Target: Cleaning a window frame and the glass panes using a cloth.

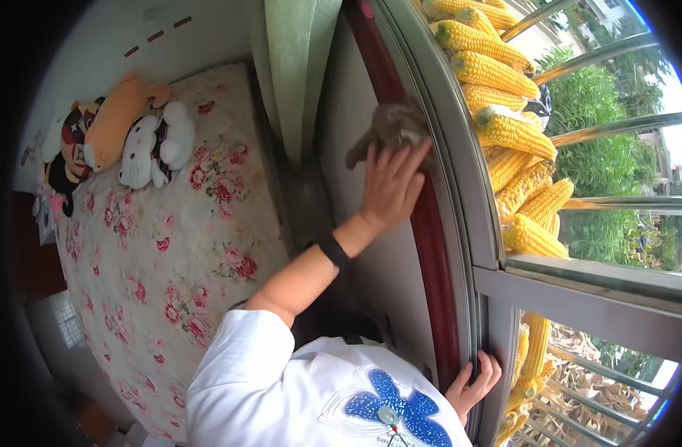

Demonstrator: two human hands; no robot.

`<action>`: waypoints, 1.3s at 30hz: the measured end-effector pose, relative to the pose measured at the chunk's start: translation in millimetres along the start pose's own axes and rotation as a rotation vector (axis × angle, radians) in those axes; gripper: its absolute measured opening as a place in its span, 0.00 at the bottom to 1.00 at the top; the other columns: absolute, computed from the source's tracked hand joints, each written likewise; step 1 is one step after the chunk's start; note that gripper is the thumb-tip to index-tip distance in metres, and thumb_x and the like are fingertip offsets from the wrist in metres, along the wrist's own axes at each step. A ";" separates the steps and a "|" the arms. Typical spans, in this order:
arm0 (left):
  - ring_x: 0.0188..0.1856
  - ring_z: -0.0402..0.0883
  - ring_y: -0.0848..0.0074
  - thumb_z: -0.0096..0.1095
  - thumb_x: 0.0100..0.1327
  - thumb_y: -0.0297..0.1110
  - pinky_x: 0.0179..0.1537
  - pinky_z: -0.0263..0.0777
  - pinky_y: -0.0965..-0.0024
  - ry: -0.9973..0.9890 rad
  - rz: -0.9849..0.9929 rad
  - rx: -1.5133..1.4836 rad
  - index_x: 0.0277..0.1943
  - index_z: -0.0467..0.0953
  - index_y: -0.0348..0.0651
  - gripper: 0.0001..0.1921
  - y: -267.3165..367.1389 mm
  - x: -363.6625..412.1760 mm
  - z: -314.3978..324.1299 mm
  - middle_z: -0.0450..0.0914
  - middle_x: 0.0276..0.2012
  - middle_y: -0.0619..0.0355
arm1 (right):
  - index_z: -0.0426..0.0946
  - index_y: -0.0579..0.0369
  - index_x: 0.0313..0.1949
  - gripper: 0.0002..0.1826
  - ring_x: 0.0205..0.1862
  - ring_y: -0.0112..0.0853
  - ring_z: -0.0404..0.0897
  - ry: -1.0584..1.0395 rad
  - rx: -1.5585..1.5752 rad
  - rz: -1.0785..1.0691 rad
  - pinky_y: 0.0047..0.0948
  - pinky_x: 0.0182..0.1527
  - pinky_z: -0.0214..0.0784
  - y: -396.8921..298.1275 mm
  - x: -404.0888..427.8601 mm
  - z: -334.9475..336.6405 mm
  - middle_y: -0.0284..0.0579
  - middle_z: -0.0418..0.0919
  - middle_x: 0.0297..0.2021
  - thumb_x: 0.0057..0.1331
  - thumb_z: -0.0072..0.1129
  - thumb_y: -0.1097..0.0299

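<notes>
A crumpled grey-brown cloth [399, 125] lies under the fingertips of my left hand [391, 187], on the dark red window sill [430, 251] beside the metal window frame. That arm reaches up and wears a black wristband [334, 252]. The cloth is slightly blurred, and the palm side of the hand is hidden. At the lower right, my right hand [475, 385] rests with its fingers on the edge of the window frame [500, 346], near the lower end of the sill. It holds no loose object that I can see.
Outside the window, yellow corn cobs [514, 134] are piled against metal bars [626, 125]. A pale green curtain [296, 67] hangs beyond the sill. To the left stands a bed with a floral sheet [195, 279] and several plush toys [114, 123].
</notes>
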State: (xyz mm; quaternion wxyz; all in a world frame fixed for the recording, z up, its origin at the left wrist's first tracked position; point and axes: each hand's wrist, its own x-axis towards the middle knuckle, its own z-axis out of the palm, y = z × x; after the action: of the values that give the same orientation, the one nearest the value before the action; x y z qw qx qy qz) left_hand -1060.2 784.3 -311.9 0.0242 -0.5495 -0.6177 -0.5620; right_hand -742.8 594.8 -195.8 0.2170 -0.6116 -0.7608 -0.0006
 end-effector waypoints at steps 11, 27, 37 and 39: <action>0.55 0.67 0.54 0.44 0.73 0.35 0.59 0.58 0.57 0.158 -0.057 -0.270 0.66 0.63 0.35 0.23 -95.2 129.0 -0.8 0.69 0.53 0.45 | 0.75 0.63 0.41 0.09 0.42 0.44 0.68 0.138 -0.077 0.238 0.40 0.48 0.61 -15.7 14.4 26.1 0.50 0.67 0.36 0.69 0.44 0.75; 0.65 0.64 0.52 0.39 0.74 0.41 0.68 0.49 0.50 0.183 0.186 0.124 0.71 0.59 0.37 0.27 -151.0 227.7 -5.2 0.69 0.62 0.43 | 0.72 0.61 0.33 0.10 0.37 0.49 0.66 0.335 -0.375 0.237 0.45 0.42 0.58 -10.1 16.9 56.1 0.53 0.67 0.32 0.68 0.44 0.70; 0.66 0.65 0.48 0.39 0.73 0.48 0.67 0.56 0.58 0.262 -0.041 -0.229 0.68 0.57 0.28 0.32 -151.9 270.7 0.9 0.66 0.64 0.34 | 0.74 0.62 0.35 0.09 0.37 0.50 0.65 0.244 -0.289 0.239 0.45 0.42 0.57 -11.9 16.4 49.6 0.54 0.67 0.32 0.66 0.45 0.71; 0.67 0.64 0.52 0.39 0.76 0.45 0.67 0.56 0.59 0.150 0.027 -0.287 0.70 0.58 0.32 0.29 -86.2 195.4 -6.9 0.64 0.66 0.40 | 0.74 0.62 0.36 0.09 0.38 0.50 0.65 0.232 -0.286 0.248 0.45 0.42 0.57 -11.0 14.6 48.6 0.54 0.67 0.32 0.66 0.45 0.70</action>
State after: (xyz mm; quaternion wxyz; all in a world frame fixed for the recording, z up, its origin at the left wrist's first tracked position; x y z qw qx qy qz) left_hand -1202.3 927.0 -240.5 -0.0010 -0.5121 -0.5203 -0.6835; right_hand -771.4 618.6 -232.1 0.2127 -0.7209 -0.6418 -0.1522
